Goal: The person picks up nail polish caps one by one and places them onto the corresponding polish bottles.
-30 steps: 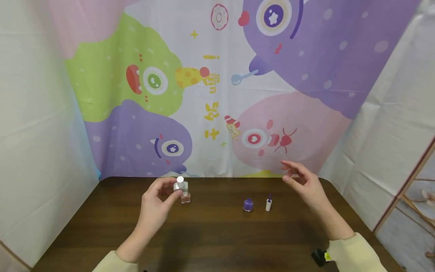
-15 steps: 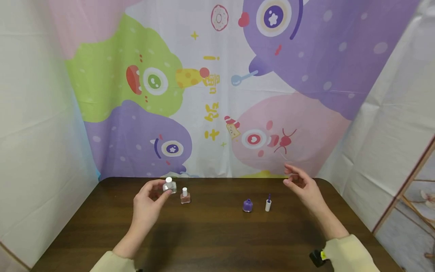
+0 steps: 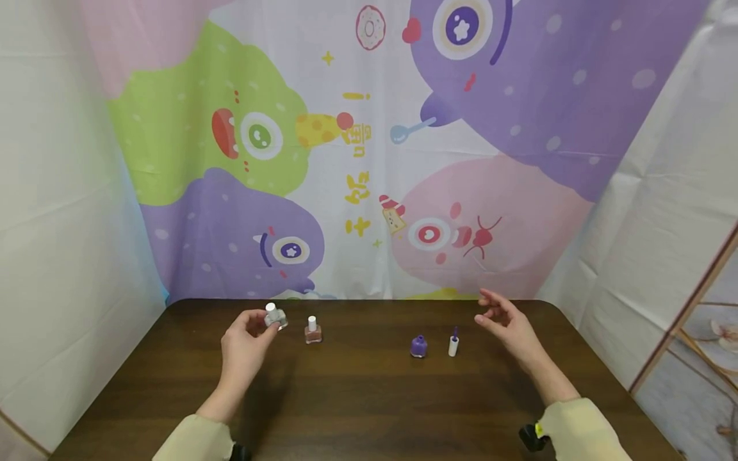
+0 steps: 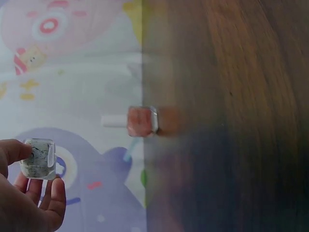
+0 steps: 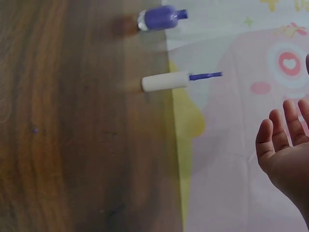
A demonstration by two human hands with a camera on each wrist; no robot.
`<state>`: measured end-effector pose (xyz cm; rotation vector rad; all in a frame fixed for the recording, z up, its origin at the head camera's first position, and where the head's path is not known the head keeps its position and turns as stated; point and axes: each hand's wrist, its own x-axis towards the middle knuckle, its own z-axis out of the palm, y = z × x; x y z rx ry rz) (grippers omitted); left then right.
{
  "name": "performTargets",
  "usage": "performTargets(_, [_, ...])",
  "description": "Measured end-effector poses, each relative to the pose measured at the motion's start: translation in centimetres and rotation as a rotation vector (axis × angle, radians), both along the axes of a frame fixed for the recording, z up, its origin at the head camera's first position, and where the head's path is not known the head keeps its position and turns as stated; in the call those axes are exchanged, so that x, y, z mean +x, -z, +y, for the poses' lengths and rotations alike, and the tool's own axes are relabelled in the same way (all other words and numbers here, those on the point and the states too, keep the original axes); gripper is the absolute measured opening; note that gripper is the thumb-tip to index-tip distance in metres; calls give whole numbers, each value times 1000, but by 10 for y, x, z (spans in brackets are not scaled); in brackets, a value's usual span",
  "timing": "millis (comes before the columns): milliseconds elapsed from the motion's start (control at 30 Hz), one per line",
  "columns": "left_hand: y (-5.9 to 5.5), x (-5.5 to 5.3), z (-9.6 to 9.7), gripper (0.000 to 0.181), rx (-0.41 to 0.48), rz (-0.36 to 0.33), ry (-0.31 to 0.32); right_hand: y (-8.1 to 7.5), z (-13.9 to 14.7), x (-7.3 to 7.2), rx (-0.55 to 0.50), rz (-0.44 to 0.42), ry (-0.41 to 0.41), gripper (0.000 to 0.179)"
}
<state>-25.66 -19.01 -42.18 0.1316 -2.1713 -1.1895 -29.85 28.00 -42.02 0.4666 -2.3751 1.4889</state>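
Observation:
My left hand (image 3: pixel 245 346) pinches a clear nail polish bottle (image 3: pixel 276 317) with a white cap between thumb and fingers, held above the table. In the left wrist view that bottle (image 4: pixel 38 158) looks whitish with dark flecks. A pinkish-brown nail polish bottle (image 3: pixel 313 333), white cap on, stands just right of the left hand. Further right is an uncapped purple nail polish bottle (image 3: pixel 418 346). Beside it a white cap (image 3: pixel 453 346) stands with its purple-coated brush (image 5: pixel 205 76) pointing up. My right hand (image 3: pixel 507 326) hovers to the right of the cap, fingers loosely bent, holding nothing.
All of it is on a dark wooden table (image 3: pixel 369 397). A cartoon-printed cloth (image 3: pixel 363 262) hangs along its back edge. White cloth (image 3: pixel 63 224) hangs at the left side, and pale fabric closes the right.
My left hand has carried the clear bottle leftward, away from the pinkish-brown bottle it had partly covered. The right hand has sunk slightly, still holding nothing.

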Motion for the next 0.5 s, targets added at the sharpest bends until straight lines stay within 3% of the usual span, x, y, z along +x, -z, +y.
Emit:
performTargets(300, [17,-16,-12,26,-9,-86,-23,22,3,-8,65,-132,-24,58])
performTargets(500, [27,-23,-18,26,4,-158,-32,27,-1,-5,73,-183,-31,58])
